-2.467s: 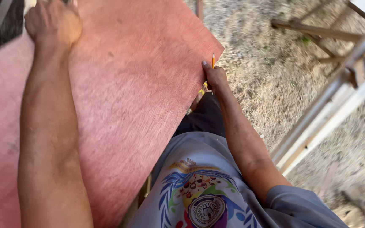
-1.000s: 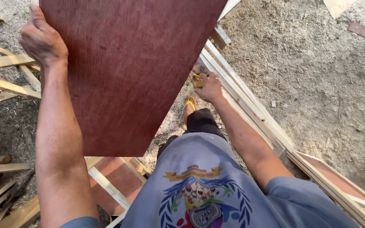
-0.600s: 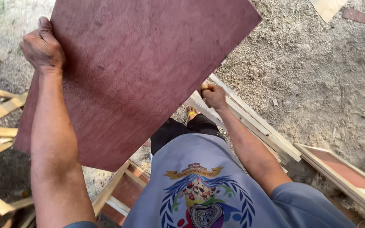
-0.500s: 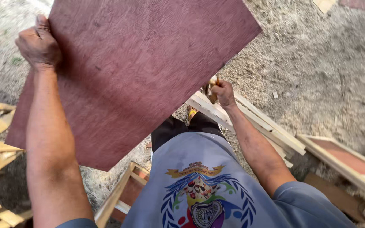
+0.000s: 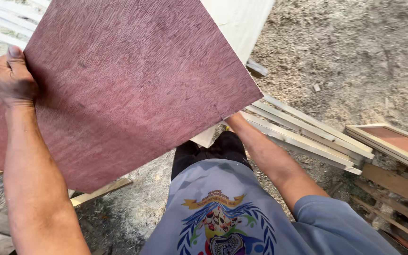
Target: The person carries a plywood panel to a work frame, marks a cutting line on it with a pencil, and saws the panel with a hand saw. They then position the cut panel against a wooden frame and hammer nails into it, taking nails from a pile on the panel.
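Observation:
A large reddish-brown plywood sheet point(image 5: 128, 80) is held up in front of me, tilted, filling the upper left of the head view. My left hand point(image 5: 8, 78) grips its left edge, thumb over the top face. My right arm reaches forward under the sheet's lower right edge; the right hand itself is hidden behind the sheet, near its lower right corner. Earlier that hand showed a pencil against the sheet's edge; now the pencil is out of sight.
Pale wooden battens point(image 5: 308, 134) lie stacked on the sawdust-covered ground point(image 5: 355, 52) to the right. A framed panel with a reddish face point(image 5: 397, 144) rests at the far right. Loose timber strips point(image 5: 95, 191) lie at lower left. A pale board point(image 5: 242, 21) stands behind the sheet.
The plywood sheet has been lifted off its flat rest and swung up and round to the left. It now covers my right hand, which showed before.

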Action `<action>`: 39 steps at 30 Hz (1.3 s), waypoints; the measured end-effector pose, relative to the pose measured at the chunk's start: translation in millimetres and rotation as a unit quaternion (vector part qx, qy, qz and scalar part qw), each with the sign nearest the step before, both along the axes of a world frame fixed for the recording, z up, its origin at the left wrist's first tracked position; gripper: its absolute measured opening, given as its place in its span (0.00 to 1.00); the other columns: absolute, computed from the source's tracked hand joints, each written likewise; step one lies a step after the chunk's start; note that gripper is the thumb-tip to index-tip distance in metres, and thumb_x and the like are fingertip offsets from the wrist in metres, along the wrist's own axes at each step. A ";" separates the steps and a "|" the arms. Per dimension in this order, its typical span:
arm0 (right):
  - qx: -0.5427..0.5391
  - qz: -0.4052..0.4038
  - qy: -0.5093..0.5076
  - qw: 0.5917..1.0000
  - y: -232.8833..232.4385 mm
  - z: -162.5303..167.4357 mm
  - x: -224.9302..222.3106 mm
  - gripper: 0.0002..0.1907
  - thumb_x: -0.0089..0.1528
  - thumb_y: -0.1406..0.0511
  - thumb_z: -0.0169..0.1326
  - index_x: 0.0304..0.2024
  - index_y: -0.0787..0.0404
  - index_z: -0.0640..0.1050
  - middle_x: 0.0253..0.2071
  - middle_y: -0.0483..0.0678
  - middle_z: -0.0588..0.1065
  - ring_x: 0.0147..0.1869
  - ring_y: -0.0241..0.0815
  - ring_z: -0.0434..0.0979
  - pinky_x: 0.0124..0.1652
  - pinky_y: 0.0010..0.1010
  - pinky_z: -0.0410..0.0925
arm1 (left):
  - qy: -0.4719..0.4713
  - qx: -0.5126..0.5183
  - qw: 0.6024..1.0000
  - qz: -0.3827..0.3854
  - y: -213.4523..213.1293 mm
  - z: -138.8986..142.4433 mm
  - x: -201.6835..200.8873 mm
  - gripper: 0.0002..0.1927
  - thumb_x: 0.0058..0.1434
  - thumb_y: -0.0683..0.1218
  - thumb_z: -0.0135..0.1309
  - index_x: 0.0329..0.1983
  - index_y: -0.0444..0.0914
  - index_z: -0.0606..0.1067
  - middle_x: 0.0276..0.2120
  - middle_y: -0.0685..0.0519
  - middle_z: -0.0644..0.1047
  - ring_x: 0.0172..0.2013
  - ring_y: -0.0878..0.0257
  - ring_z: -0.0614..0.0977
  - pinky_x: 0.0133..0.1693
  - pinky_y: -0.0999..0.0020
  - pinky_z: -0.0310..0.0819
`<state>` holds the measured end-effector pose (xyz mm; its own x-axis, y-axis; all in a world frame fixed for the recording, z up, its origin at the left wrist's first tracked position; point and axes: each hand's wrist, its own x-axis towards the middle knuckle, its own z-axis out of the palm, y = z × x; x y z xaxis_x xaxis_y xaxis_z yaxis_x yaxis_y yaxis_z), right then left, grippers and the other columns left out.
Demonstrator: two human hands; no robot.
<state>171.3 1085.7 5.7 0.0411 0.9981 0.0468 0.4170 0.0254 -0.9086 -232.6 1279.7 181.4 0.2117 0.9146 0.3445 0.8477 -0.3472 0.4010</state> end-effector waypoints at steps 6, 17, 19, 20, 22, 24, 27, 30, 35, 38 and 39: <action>-0.001 0.075 -0.089 0.993 3.0 -14.7 -61.3 0.21 0.63 0.68 0.54 0.59 0.61 0.72 0.54 0.54 0.73 0.58 0.51 0.76 0.53 0.43 0.74 | -0.002 -0.051 0.998 0.047 0.0 -15.2 -61.1 0.37 0.83 0.59 0.41 0.22 0.29 0.70 0.14 0.44 0.62 0.19 0.54 0.62 0.28 0.54 0.50; -0.005 -0.173 -0.098 0.980 126.2 -23.5 30.1 0.26 0.64 0.73 0.50 0.65 0.66 0.67 0.57 0.60 0.69 0.58 0.56 0.73 0.52 0.42 0.72 | 0.050 -0.131 0.989 0.043 8.5 -64.3 -73.8 0.35 0.82 0.60 0.46 0.24 0.31 0.73 0.19 0.38 0.68 0.24 0.44 0.70 0.31 0.49 0.60; -0.021 -0.150 -0.106 0.983 132.4 -11.4 19.5 0.24 0.65 0.72 0.51 0.64 0.64 0.67 0.57 0.59 0.70 0.59 0.55 0.74 0.53 0.41 0.73 | 0.063 -0.139 0.988 0.035 24.3 -54.2 -87.3 0.34 0.82 0.60 0.46 0.25 0.31 0.74 0.20 0.37 0.70 0.25 0.42 0.72 0.32 0.48 0.62; -0.074 -0.138 -0.128 0.979 125.0 -15.7 19.0 0.21 0.66 0.71 0.51 0.63 0.61 0.69 0.56 0.58 0.71 0.57 0.53 0.76 0.53 0.39 0.73 | 0.071 -0.142 0.987 0.034 30.0 -54.8 -88.0 0.34 0.82 0.60 0.45 0.25 0.31 0.75 0.20 0.37 0.70 0.26 0.41 0.73 0.32 0.48 0.63; -0.119 -0.117 -0.173 0.971 106.9 -17.1 6.1 0.17 0.68 0.67 0.53 0.60 0.60 0.71 0.53 0.57 0.73 0.54 0.51 0.78 0.53 0.39 0.73 | 0.080 -0.144 0.986 0.026 39.2 -53.5 -92.7 0.34 0.83 0.60 0.45 0.27 0.32 0.76 0.21 0.37 0.71 0.26 0.40 0.73 0.33 0.48 0.64; -0.088 -0.071 -0.213 0.971 71.6 -14.8 -8.5 0.18 0.69 0.67 0.54 0.61 0.59 0.71 0.53 0.56 0.73 0.54 0.52 0.77 0.53 0.40 0.73 | 0.083 -0.141 0.987 0.010 43.9 -54.8 -97.0 0.33 0.83 0.60 0.44 0.29 0.32 0.77 0.22 0.37 0.71 0.27 0.39 0.73 0.33 0.48 0.64; -0.068 0.029 -0.211 0.975 15.6 -19.2 -33.8 0.19 0.69 0.69 0.53 0.62 0.58 0.71 0.53 0.54 0.74 0.55 0.51 0.77 0.54 0.40 0.73 | 0.095 -0.162 0.982 0.030 44.4 -61.6 -100.9 0.33 0.79 0.61 0.44 0.27 0.32 0.76 0.20 0.36 0.69 0.25 0.38 0.72 0.31 0.45 0.62; -0.059 0.080 -0.194 0.976 -4.9 -24.5 -55.4 0.17 0.68 0.69 0.53 0.60 0.58 0.71 0.51 0.53 0.73 0.53 0.50 0.76 0.52 0.40 0.72 | 0.095 -0.138 0.986 -0.001 48.8 -63.6 -103.5 0.28 0.77 0.57 0.45 0.29 0.31 0.77 0.21 0.37 0.70 0.24 0.42 0.73 0.34 0.49 0.64; -0.041 0.073 -0.174 0.981 -7.6 -23.5 -57.3 0.14 0.67 0.69 0.54 0.55 0.59 0.71 0.48 0.51 0.72 0.50 0.48 0.74 0.49 0.40 0.72 | 0.102 -0.142 0.984 -0.018 59.7 -58.7 -77.0 0.30 0.76 0.58 0.44 0.25 0.32 0.75 0.19 0.41 0.68 0.21 0.46 0.71 0.32 0.51 0.62; -0.028 0.033 -0.156 0.987 -18.5 -20.4 -35.7 0.12 0.67 0.70 0.54 0.53 0.59 0.71 0.46 0.50 0.71 0.49 0.46 0.74 0.47 0.39 0.72 | 0.104 -0.154 0.982 -0.039 64.0 -56.1 -41.2 0.33 0.79 0.60 0.44 0.23 0.34 0.76 0.16 0.42 0.69 0.19 0.47 0.70 0.30 0.51 0.61; -0.025 0.015 -0.152 0.988 -23.8 -20.4 -26.4 0.12 0.67 0.70 0.55 0.52 0.59 0.71 0.46 0.50 0.71 0.48 0.46 0.73 0.46 0.39 0.72 | 0.107 -0.155 0.981 -0.051 65.2 -54.8 -26.9 0.35 0.81 0.61 0.45 0.23 0.34 0.76 0.15 0.42 0.69 0.18 0.47 0.70 0.29 0.50 0.60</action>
